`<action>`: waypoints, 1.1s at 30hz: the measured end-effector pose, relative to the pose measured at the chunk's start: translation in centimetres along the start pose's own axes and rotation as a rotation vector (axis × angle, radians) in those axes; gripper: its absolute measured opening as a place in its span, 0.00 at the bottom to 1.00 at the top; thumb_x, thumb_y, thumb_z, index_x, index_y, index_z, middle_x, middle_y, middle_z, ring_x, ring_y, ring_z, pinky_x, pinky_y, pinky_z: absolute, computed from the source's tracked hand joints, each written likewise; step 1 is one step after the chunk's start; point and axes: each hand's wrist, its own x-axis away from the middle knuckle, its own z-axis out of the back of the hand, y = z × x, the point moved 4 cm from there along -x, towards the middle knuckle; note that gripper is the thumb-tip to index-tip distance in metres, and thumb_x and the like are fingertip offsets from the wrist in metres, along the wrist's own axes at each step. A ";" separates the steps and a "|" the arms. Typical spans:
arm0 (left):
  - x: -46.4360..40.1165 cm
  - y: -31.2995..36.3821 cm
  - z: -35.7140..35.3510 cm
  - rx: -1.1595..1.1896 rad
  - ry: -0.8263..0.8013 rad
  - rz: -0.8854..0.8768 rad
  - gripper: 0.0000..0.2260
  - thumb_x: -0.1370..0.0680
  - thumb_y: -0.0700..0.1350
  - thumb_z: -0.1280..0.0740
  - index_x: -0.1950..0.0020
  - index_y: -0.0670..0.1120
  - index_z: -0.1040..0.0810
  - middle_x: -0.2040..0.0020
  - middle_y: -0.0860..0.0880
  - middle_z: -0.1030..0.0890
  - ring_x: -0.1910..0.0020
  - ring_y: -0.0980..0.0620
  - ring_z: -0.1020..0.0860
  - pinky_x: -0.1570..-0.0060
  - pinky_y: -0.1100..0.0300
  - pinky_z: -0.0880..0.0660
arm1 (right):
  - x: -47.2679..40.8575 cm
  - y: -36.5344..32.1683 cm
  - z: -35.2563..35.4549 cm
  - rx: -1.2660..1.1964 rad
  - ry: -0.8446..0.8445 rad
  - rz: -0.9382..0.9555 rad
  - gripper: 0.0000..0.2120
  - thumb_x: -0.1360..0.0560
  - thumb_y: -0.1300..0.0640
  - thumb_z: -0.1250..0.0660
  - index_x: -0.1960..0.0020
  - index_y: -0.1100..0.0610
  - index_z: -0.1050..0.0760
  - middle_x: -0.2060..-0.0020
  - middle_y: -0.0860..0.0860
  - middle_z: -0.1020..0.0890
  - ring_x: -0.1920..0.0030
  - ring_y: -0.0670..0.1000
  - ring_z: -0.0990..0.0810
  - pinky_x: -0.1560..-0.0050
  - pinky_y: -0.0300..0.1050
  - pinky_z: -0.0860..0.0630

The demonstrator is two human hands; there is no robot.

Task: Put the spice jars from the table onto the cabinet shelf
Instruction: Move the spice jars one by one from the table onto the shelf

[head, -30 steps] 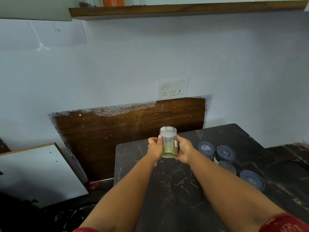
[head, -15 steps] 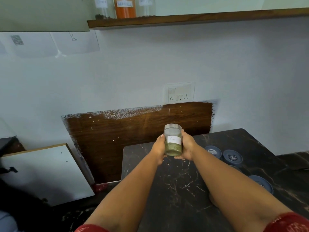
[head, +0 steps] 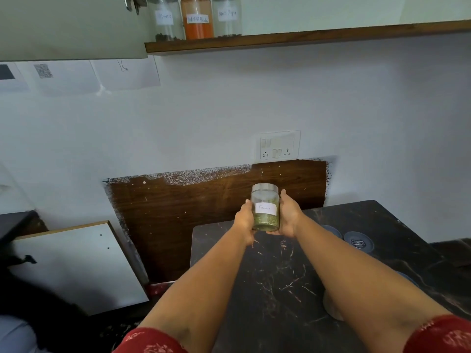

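light: dim, even | shadows: soft | edges: wide-angle bending | focus: slightly soft

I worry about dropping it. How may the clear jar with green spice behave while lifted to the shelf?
The jar looks like clear glass or plastic, so probably smooth and breakable. It is under half full, so likely light. The left hand and right hand hold it upright from both sides, which should steady it.

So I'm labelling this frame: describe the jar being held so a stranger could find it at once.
Above the dark marble table, left hand and right hand grip one clear jar between them. Unlike the three jars on the shelf, it has a silver lid and greenish contents.
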 end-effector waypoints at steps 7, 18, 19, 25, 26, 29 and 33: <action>0.7 3.3 -1.3 0.112 -0.017 -0.056 0.19 0.16 0.53 0.46 0.39 0.44 0.21 0.50 0.43 0.16 0.51 0.45 0.17 0.48 0.50 0.21 | 1.6 -2.5 -1.8 -0.046 -0.168 0.111 0.25 0.25 0.37 0.36 0.39 0.56 0.23 0.45 0.60 0.17 0.42 0.61 0.19 0.38 0.62 0.26; 4.7 23.5 -8.6 -0.112 0.080 -0.753 0.15 0.18 0.53 0.40 0.34 0.50 0.32 0.37 0.46 0.36 0.42 0.47 0.26 0.43 0.51 0.24 | 5.0 -19.1 -9.6 0.204 -0.055 0.730 0.31 0.32 0.58 0.24 0.35 0.52 0.36 0.45 0.55 0.21 0.47 0.54 0.18 0.44 0.52 0.20; 5.6 25.5 -9.2 -0.151 0.092 -0.836 0.15 0.18 0.53 0.41 0.33 0.50 0.33 0.36 0.46 0.37 0.42 0.47 0.26 0.42 0.52 0.25 | 5.8 -20.9 -10.7 0.235 -0.011 0.794 0.33 0.33 0.55 0.23 0.35 0.50 0.36 0.46 0.53 0.21 0.48 0.53 0.18 0.45 0.52 0.20; 8.7 35.3 -12.9 -0.104 -0.027 -1.030 0.16 0.19 0.56 0.41 0.36 0.49 0.30 0.39 0.45 0.24 0.45 0.50 0.21 0.53 0.58 0.21 | 10.7 -31.2 -14.7 0.361 0.120 1.133 0.36 0.34 0.50 0.23 0.33 0.46 0.37 0.49 0.48 0.20 0.51 0.48 0.19 0.51 0.47 0.19; 9.1 36.5 -13.5 -0.139 -0.027 -1.080 0.20 0.21 0.60 0.40 0.35 0.50 0.31 0.39 0.46 0.23 0.45 0.50 0.20 0.50 0.55 0.20 | 11.1 -32.5 -15.0 0.383 0.127 1.160 0.36 0.34 0.48 0.23 0.32 0.47 0.38 0.48 0.48 0.20 0.51 0.48 0.19 0.52 0.46 0.19; 9.4 38.9 -14.7 -0.345 0.004 -1.201 0.28 0.24 0.68 0.42 0.30 0.53 0.32 0.39 0.50 0.21 0.43 0.53 0.20 0.45 0.52 0.20 | 11.1 -36.2 -15.5 0.445 0.152 1.199 0.39 0.34 0.45 0.24 0.30 0.46 0.40 0.46 0.49 0.20 0.49 0.50 0.19 0.50 0.47 0.19; 7.5 41.7 -15.6 -0.463 -0.041 -1.095 0.25 0.18 0.63 0.54 0.30 0.53 0.29 0.37 0.48 0.21 0.38 0.50 0.24 0.38 0.54 0.27 | 10.0 -40.0 -15.5 0.622 0.168 1.201 0.46 0.35 0.47 0.22 0.25 0.48 0.45 0.42 0.49 0.24 0.44 0.52 0.22 0.45 0.45 0.23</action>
